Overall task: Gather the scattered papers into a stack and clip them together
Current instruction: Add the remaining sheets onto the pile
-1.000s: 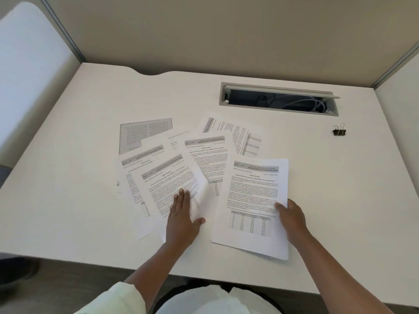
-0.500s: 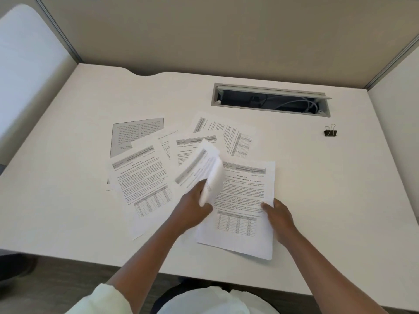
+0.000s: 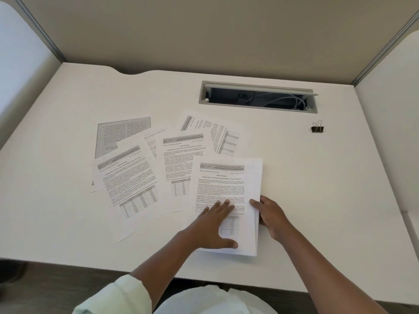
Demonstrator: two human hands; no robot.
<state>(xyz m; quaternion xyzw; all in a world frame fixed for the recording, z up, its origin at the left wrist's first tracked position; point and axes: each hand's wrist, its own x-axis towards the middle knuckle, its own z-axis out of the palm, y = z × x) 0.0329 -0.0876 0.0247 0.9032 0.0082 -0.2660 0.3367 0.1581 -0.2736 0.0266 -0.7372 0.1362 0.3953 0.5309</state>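
Small stack of printed sheets, left hand flat on top, right hand gripping its edge; other papers fanned left; clip far right.

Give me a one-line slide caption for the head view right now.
Left hand flat on the stack, right hand at its edge; loose papers fanned left, clip unused.

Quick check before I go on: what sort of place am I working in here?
Most likely an office cubicle desk: beige partition panels wall in a white desk, a cable slot is cut into its top, and printed papers and a binder clip lie on it.
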